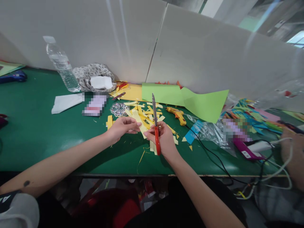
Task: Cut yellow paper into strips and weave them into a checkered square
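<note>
My left hand (123,128) pinches a pale yellow paper strip (140,122) near the middle of the green table. On the strip's lower end are the fingertips of my right hand (163,137). Scissors with red handles (156,141) are also held in my right hand, their blades pointing up and away. Several cut yellow paper strips (150,112) lie in a loose pile beyond and between my hands. A round sequined piece (119,109) lies left of the pile, and a yellow glue gun (177,115) lies to its right.
Green paper (201,103) leans by the grey partition (201,50). A bottle (62,65), patterned cloth (95,71) and white tissue (66,103) stand or lie left. Blue paper (193,131), clear plastic (213,134), cables and paper strips lie right, beside another person's arm (294,155).
</note>
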{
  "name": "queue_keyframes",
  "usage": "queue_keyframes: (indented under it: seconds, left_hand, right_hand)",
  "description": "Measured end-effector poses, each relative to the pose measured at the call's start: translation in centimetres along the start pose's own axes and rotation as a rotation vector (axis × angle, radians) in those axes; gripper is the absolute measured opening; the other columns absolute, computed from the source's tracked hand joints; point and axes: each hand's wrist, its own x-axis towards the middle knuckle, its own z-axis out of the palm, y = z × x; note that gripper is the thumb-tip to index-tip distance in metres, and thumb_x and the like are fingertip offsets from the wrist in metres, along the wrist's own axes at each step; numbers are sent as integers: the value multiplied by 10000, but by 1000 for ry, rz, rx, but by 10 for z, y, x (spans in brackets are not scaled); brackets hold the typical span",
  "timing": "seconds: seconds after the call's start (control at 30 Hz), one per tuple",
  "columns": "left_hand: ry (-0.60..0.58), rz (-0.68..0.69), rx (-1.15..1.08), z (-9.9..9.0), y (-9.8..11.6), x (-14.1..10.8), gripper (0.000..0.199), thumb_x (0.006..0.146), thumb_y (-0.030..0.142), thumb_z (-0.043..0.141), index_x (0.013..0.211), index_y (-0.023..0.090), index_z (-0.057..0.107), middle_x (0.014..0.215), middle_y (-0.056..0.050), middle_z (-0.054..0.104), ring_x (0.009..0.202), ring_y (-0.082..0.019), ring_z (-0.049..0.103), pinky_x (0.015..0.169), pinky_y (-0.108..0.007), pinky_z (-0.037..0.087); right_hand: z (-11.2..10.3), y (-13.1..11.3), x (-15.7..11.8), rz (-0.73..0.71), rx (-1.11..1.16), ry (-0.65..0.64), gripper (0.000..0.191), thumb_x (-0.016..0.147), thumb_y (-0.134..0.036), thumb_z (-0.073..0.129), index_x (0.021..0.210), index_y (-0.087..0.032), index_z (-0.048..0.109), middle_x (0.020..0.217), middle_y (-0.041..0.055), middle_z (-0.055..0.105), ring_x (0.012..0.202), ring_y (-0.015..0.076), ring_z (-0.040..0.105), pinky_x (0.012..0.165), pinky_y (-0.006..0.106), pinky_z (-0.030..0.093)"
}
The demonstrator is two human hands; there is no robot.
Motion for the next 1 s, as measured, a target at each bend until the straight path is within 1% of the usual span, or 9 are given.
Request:
queue_keyframes:
  seconds: [0.23,0.37,0.5,0.7,0.83,0.93,1.0]
  left_hand:
    - [28,10,-21,0,1,0,240,618,314,766,684,159,594,693,-1,652,698,-120,651,653,-228,537]
    - [87,105,-78,-3,6,0,239,606,286,774,750,172,620,718,9,645,710,-120,634,652,-247,555]
    - [116,174,-60,-8,8,2,264,614,309,770,812,173,660,766,-8,652,707,-114,611,636,-244,559]
    - [147,134,-21,-13,11,5,250,613,323,768,772,162,663,821,-31,676,723,-125,636,645,-244,550]
    - [103,67,106,-16,13,7,200,621,293,757,742,163,664,772,-39,687,724,-146,666,607,-230,526]
    - [27,30,199,-15,13,5,194,632,308,748,735,165,665,699,-37,683,671,-135,669,574,-211,510]
    - [-47,15,238,-13,13,3,189,641,311,743,729,165,660,667,-31,680,642,-128,666,569,-205,508]
  right_hand:
    - [-3,0,0,-9,-58,-5,439,507,-321,790,769,-226,451,646,-29,615,586,154,588,607,315,496]
    - [-5,0,1,-3,-129,-38,439,500,-324,789,752,-224,443,655,-28,607,567,143,572,598,314,493]
    - [-6,2,2,-22,-158,-50,434,499,-313,785,740,-225,435,640,-41,587,562,139,567,592,307,489]
    - [-11,-1,5,-28,-164,13,392,530,-299,770,743,-215,452,678,-10,625,631,162,598,642,335,505]
    - [-21,-9,9,-18,-33,103,409,516,-298,780,748,-213,454,706,-19,617,658,163,608,611,326,520]
    - [-29,-14,15,-13,76,173,432,492,-294,799,762,-206,473,681,-39,587,677,160,620,600,302,528]
    - [-33,-17,18,-31,110,214,447,475,-290,813,765,-200,486,680,-42,585,694,157,624,606,290,530]
